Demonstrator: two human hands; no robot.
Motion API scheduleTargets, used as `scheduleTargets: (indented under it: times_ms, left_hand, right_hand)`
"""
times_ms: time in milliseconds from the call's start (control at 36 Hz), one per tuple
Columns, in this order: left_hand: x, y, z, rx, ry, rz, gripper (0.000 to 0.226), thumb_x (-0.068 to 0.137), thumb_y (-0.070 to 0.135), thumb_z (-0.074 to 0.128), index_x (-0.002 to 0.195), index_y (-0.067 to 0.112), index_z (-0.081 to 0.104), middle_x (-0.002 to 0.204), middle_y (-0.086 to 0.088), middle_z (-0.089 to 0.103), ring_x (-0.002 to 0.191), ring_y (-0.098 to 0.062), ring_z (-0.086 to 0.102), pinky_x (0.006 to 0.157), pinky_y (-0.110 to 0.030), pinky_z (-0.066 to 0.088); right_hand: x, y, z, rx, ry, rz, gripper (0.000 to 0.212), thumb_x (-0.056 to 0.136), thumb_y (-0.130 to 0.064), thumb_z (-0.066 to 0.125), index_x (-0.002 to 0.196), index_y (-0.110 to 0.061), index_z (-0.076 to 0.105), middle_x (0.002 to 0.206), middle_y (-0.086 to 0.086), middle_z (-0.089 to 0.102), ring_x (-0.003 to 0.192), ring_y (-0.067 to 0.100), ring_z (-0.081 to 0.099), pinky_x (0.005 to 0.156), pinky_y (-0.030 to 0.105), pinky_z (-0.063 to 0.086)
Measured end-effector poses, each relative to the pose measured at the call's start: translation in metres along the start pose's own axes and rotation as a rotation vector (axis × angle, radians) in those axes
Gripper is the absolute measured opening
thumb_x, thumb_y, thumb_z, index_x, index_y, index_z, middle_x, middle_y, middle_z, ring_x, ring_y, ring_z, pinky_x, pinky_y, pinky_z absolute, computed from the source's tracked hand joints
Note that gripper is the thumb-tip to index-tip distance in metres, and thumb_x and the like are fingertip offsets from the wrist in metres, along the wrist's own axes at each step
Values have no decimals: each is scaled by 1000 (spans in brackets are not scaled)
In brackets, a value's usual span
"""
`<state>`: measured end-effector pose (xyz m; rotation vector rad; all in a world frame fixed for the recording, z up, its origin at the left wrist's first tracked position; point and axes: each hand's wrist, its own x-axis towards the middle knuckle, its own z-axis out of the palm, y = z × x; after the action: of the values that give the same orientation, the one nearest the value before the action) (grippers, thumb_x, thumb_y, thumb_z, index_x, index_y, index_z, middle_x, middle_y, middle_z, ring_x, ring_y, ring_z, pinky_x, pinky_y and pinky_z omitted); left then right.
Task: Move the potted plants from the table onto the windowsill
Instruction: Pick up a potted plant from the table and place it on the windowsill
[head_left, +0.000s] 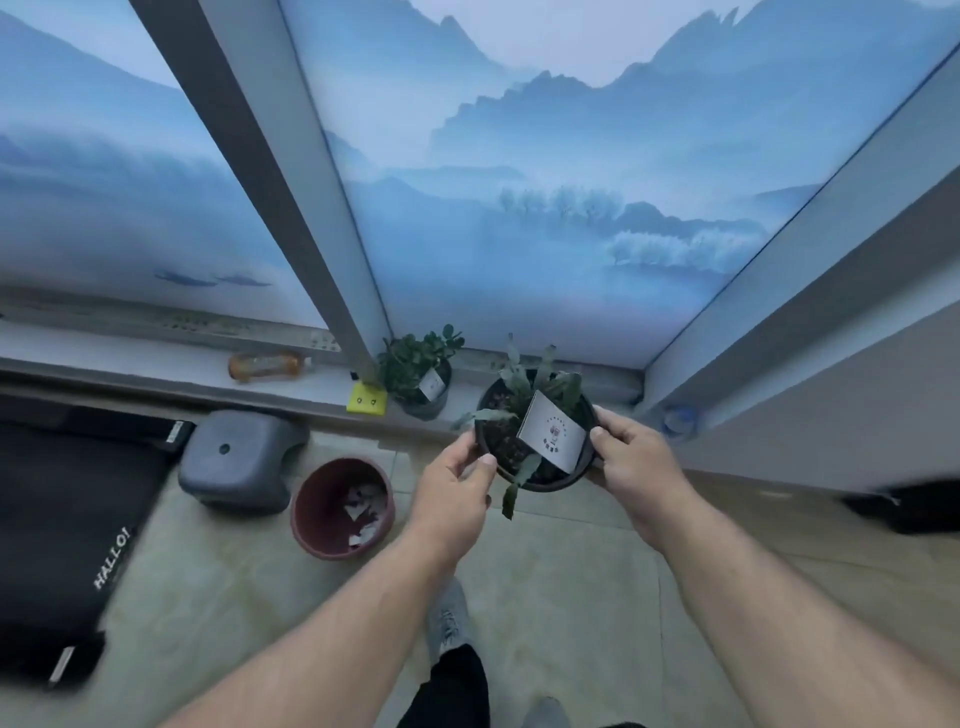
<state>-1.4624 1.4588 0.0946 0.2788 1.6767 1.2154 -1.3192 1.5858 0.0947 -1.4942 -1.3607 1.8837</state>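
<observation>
I hold a black pot (535, 486) with long grey-green leaves and a white card, at the front edge of the windowsill (467, 397). My left hand (457, 486) grips its left rim with thumb and fingers. My right hand (636, 467) grips the right rim. The pot's base is hidden, so I cannot tell whether it rests on the sill. A second small potted plant (418, 376) with round green leaves and a white tag stands on the sill to the left, beside the window post.
On the sill lie an orange bottle (265, 365) and a yellow block (368, 401). Below, on the tiled floor, stand an empty brown pot (340, 506) with scraps, a grey stool (241, 457) and a black mat (67, 514). My feet are under the held pot.
</observation>
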Motion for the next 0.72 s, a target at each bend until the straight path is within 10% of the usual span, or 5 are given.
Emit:
scheduleTargets:
  times_ms: [250,361,722]
  left_hand:
    - [157,-58,1,88,38,-96,49,103,12,53,98,59,65,89,39,71,88,-2,62,93,-32,50]
    - [221,-93,6,57,90,-102,38,102,10,55,109,46,62,96,37,71,88,25,62,111,-40,47]
    - [388,-200,23,6,193,-144,40,101,7,56,121,42,62,91,28,72,97,8,66,109,-44,49]
  right_hand:
    - [168,77,17,-93,-11,61,45,104,-4,39,125,-27,72,121,-7,76,116,16,69,106,47,52]
    - [240,116,20,-133,-31,77,46,103,-5,40,123,-29,74,122,-9,75,120,17,67,108,50,50]
    - [403,219,32,-126,-86,118,44,105,-1,39,125,-22,72,120,-1,75,98,8,70,100,38,56]
